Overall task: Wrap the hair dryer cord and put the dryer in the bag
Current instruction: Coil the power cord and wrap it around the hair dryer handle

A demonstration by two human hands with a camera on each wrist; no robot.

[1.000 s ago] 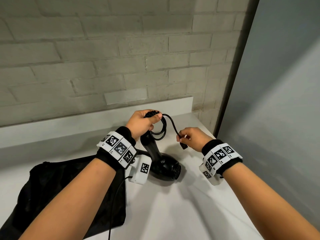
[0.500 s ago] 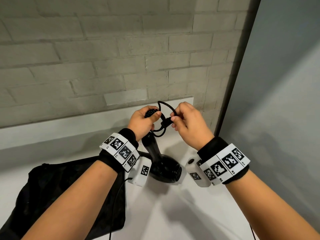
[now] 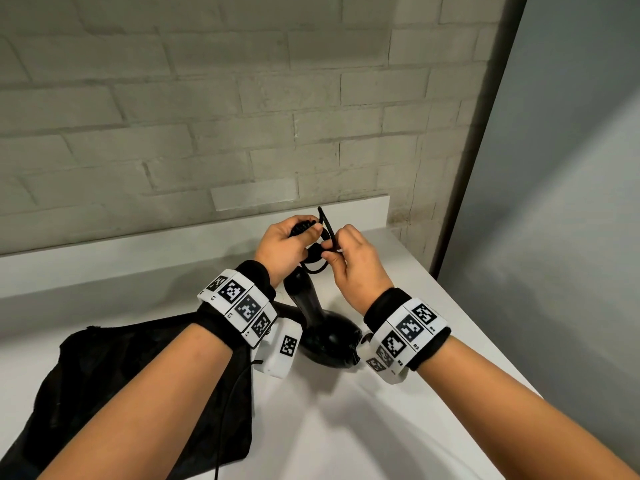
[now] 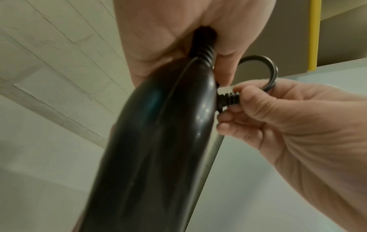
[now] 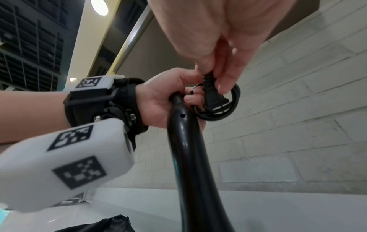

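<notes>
Head view shows my left hand [image 3: 282,245] gripping the top of the dryer [image 3: 323,336] handle, which keeps it standing nose-down on the counter [image 3: 346,427] so the cord [image 3: 327,226] can be coiled up at the handle end. My right hand [image 3: 353,263] pinches the plug [image 5: 213,95] between thumb and fingertips, right beside the left thumb. From the right wrist I can see the plug pointing down through the small coil that hangs against the left fingers; I judge I am tucking the plug into the loops to lock the wrap. So both grips are closed: the left around the handle and the ribbed cord root, the right on the plug. The cord sits between the two hands, touching both, with one loop sticking up above them. The bag [image 3: 121,393] lies flat on the counter under my left forearm, just beside the dryer's body, its mouth not visible to me. Nothing is in it yet, as far as I can tell.
</notes>
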